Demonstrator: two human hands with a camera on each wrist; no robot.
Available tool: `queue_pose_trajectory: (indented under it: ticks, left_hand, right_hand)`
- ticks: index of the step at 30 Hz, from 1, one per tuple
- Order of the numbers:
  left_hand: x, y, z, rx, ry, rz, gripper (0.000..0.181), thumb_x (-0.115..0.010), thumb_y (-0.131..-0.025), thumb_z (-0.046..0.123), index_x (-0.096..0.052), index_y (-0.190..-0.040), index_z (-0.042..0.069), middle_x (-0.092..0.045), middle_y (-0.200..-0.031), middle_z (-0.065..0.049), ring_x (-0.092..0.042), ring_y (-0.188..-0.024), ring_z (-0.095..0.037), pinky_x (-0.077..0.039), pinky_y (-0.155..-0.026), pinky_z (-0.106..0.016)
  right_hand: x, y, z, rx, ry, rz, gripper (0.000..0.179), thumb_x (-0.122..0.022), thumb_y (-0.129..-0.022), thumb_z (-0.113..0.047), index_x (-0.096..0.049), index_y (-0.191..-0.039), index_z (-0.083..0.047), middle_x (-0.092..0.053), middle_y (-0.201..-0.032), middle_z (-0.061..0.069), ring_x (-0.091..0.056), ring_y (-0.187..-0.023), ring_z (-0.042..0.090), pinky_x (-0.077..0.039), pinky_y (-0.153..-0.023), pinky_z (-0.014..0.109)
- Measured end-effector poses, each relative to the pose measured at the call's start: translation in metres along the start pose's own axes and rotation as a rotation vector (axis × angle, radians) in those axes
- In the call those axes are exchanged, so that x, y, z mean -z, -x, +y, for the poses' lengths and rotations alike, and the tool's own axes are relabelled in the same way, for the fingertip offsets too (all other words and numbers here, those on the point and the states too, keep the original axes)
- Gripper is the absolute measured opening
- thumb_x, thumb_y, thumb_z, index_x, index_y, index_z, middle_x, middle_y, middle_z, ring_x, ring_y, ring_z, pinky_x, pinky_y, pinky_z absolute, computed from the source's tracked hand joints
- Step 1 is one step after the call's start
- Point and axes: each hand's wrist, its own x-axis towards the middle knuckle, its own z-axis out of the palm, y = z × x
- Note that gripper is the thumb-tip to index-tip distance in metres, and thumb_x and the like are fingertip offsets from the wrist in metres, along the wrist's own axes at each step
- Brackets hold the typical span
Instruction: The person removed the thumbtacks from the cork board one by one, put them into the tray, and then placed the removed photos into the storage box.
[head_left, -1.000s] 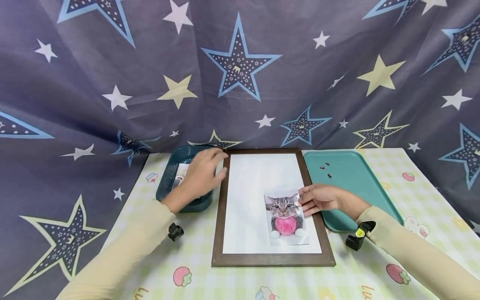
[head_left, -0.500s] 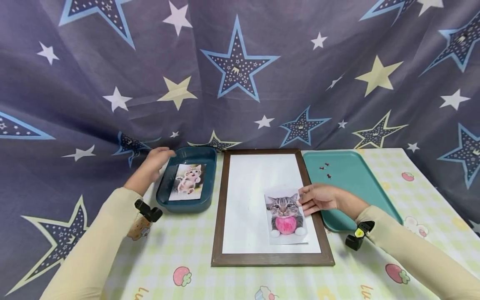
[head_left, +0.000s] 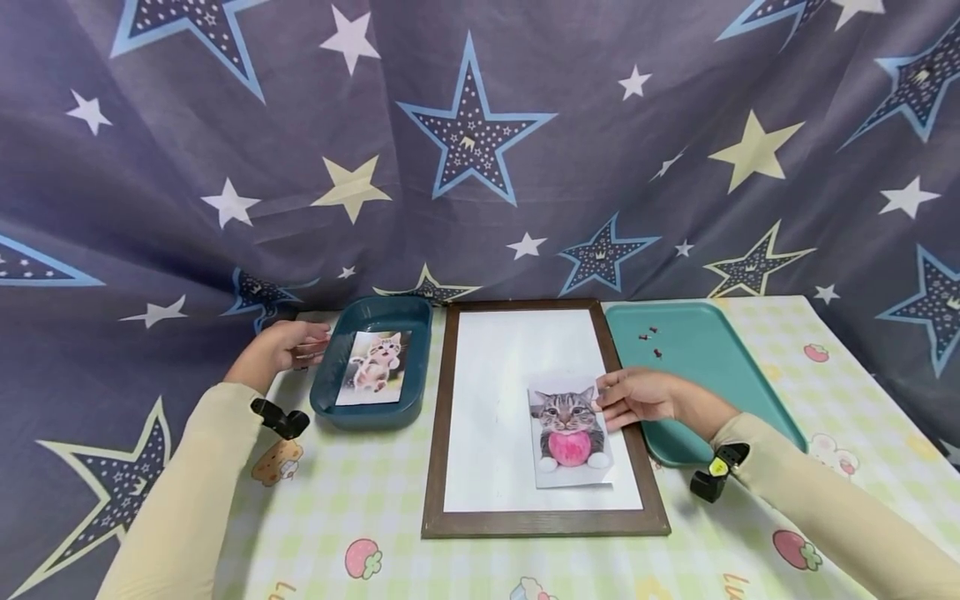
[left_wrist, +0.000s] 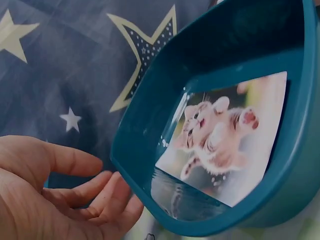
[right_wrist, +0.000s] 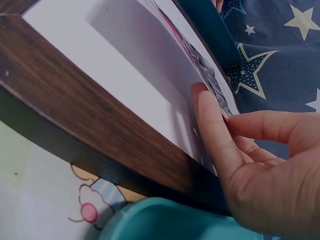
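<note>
My right hand (head_left: pixel 637 396) pinches the right edge of a photo (head_left: pixel 570 442) of a tabby cat with a pink ball-like thing. Its thumb and fingers (right_wrist: pixel 220 130) show at that edge in the right wrist view, and the photo stands a little off the white board (head_left: pixel 491 400) in its brown frame (head_left: pixel 543 523). At the left my left hand (head_left: pixel 281 348) is beside the outer wall of a dark teal bin (head_left: pixel 412 408). Its fingers (left_wrist: pixel 75 162) are relaxed and hold nothing; whether they touch the wall I cannot tell. A kitten photo (left_wrist: pixel 220 135) lies inside the bin.
A green tray (head_left: pixel 712 375) lies right of the frame, with several dark red push pins (head_left: pixel 657 353) near its far left side. Below everything is a checked tablecloth (head_left: pixel 442 567). A star-patterned curtain (head_left: pixel 570 167) hangs right behind the table.
My left hand has swung left from over the bin to beyond its left side, then come down slightly beside it, uncovering the kitten photo. The right hand stays on the cat photo.
</note>
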Motion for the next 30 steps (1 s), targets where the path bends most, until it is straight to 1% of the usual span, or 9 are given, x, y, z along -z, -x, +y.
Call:
queue_pose_trajectory:
  ticks: [1, 3, 6, 9, 11, 16, 20, 23, 30]
  left_hand:
    - [0.0, -0.001, 0.0, 0.007, 0.005, -0.004, 0.062, -0.049, -0.103, 0.007, -0.028, -0.16, 0.003, -0.068, -0.075, 0.011, -0.067, -0.076, -0.001, -0.057, -0.084, -0.025]
    - [-0.001, -0.003, -0.001, 0.012, -0.01, -0.009, 0.065, -0.05, -0.102, 0.005, -0.025, -0.162, 0.005, -0.068, -0.072, 0.013, -0.067, -0.073, 0.0, -0.057, -0.081, -0.024]
    - [-0.003, -0.007, -0.001, 0.022, -0.031, -0.012, 0.067, -0.051, -0.102, 0.004, -0.024, -0.162, 0.008, -0.068, -0.071, 0.013, -0.065, -0.07, 0.001, -0.056, -0.075, -0.021]
    - [-0.003, -0.011, -0.002, 0.032, -0.048, -0.013, 0.067, -0.052, -0.102, 0.003, -0.024, -0.163, 0.009, -0.066, -0.071, 0.014, -0.062, -0.065, 0.002, -0.054, -0.068, -0.019]
    - [-0.003, -0.013, -0.003, 0.033, -0.053, -0.015, 0.068, -0.053, -0.102, 0.003, -0.023, -0.163, 0.009, -0.065, -0.071, 0.014, -0.061, -0.062, 0.002, -0.053, -0.066, -0.019]
    - [-0.001, -0.018, -0.004, 0.028, -0.077, -0.009, 0.069, -0.055, -0.102, 0.005, -0.023, -0.163, 0.011, -0.062, -0.073, 0.016, -0.058, -0.065, 0.002, -0.053, -0.069, -0.019]
    - [0.002, -0.02, -0.004, 0.04, -0.096, -0.024, 0.07, -0.054, -0.102, 0.007, -0.021, -0.164, 0.012, -0.058, -0.079, 0.015, -0.057, -0.071, 0.0, -0.053, -0.073, -0.018]
    - [0.002, -0.02, -0.002, 0.052, -0.124, -0.047, 0.071, -0.054, -0.103, 0.008, -0.019, -0.164, 0.012, -0.055, -0.085, 0.013, -0.056, -0.075, 0.0, -0.053, -0.074, -0.017]
    - [0.003, -0.023, 0.004, 0.077, -0.203, -0.082, 0.072, -0.052, -0.104, 0.01, -0.014, -0.165, 0.011, -0.055, -0.093, 0.01, -0.055, -0.078, -0.001, -0.053, -0.077, -0.018]
  right_hand:
    - [0.0, 0.0, 0.0, 0.001, -0.002, -0.002, 0.028, -0.048, -0.101, 0.0, -0.043, -0.128, 0.0, -0.068, -0.087, 0.001, -0.07, -0.077, 0.011, -0.062, -0.083, 0.031]
    - [0.0, -0.001, 0.0, 0.0, -0.008, -0.005, 0.03, -0.048, -0.101, 0.0, -0.041, -0.13, 0.0, -0.067, -0.087, 0.0, -0.07, -0.077, 0.011, -0.062, -0.082, 0.03]
    - [-0.001, -0.002, 0.0, 0.003, -0.013, -0.012, 0.033, -0.047, -0.102, 0.0, -0.039, -0.133, 0.002, -0.068, -0.088, 0.0, -0.07, -0.077, 0.01, -0.062, -0.083, 0.03]
    - [-0.002, -0.003, -0.001, 0.007, -0.017, -0.022, 0.035, -0.046, -0.103, -0.001, -0.036, -0.136, 0.004, -0.068, -0.09, -0.001, -0.071, -0.077, 0.01, -0.061, -0.083, 0.029]
    - [-0.002, -0.004, -0.002, 0.014, -0.016, -0.028, 0.041, -0.045, -0.103, -0.002, -0.032, -0.142, 0.005, -0.068, -0.091, -0.001, -0.071, -0.078, 0.01, -0.061, -0.084, 0.029]
    - [-0.001, -0.008, -0.004, 0.013, -0.022, -0.051, 0.062, -0.044, -0.105, -0.002, -0.012, -0.156, 0.01, -0.068, -0.093, -0.001, -0.071, -0.08, 0.009, -0.061, -0.086, 0.029]
    - [-0.003, -0.011, -0.007, 0.019, -0.021, -0.052, 0.07, -0.044, -0.104, -0.002, -0.001, -0.158, 0.011, -0.066, -0.096, 0.0, -0.071, -0.082, 0.01, -0.061, -0.087, 0.03]
    - [-0.005, -0.011, -0.01, 0.03, -0.027, -0.036, 0.071, -0.044, -0.104, -0.001, 0.001, -0.158, 0.012, -0.065, -0.097, 0.001, -0.071, -0.081, 0.01, -0.061, -0.087, 0.03]
    - [-0.009, -0.012, -0.022, 0.055, -0.061, -0.021, 0.07, -0.044, -0.103, 0.002, -0.002, -0.158, 0.011, -0.066, -0.096, 0.001, -0.071, -0.079, 0.011, -0.061, -0.084, 0.028]
